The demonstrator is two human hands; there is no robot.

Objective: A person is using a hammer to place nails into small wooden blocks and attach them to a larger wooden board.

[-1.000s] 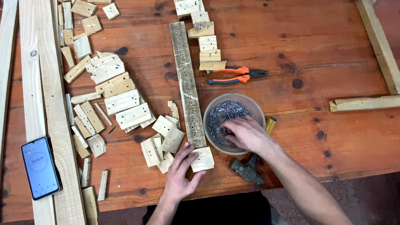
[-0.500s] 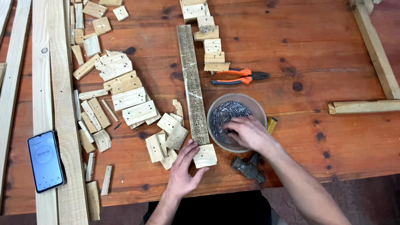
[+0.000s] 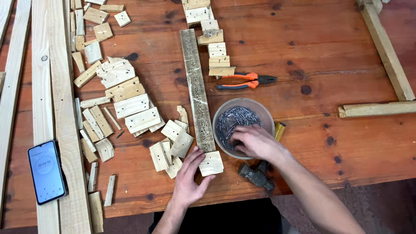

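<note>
Two bare hands at work, lower centre of the frame, well apart from each other.

Left hand [image 3: 189, 182]: fingers spread flat, resting against the left edge of a small wood block [image 3: 211, 163]; not clamped round it. The block lies at the near end of a long wood strip [image 3: 197, 89], touching it.

Right hand [image 3: 255, 141]: fingers curled down into a clear bowl [image 3: 264, 113] of nails [image 3: 232, 121]; whether a nail is pinched cannot be told.

Key relation: the block lies just right of the left hand and just left of the bowl, between the two hands; the left hand is nearer. The strip's long axis runs away from the person toward the top of the frame, leaning slightly left.

Other items: hammer [image 3: 256, 174], head showing below the right wrist; orange-handled pliers [image 3: 245, 80] above the bowl; scattered wood offcuts [image 3: 130, 106] at centre left; a row of small blocks [image 3: 216, 50] beside the strip's far end; long planks [image 3: 52, 86] at far left with a phone [image 3: 46, 172] on them; wood battens [image 3: 383, 47] at upper right.

Surface: reddish, knotted wooden table [image 3: 329, 43]. Dark floor shows along the bottom edge.
</note>
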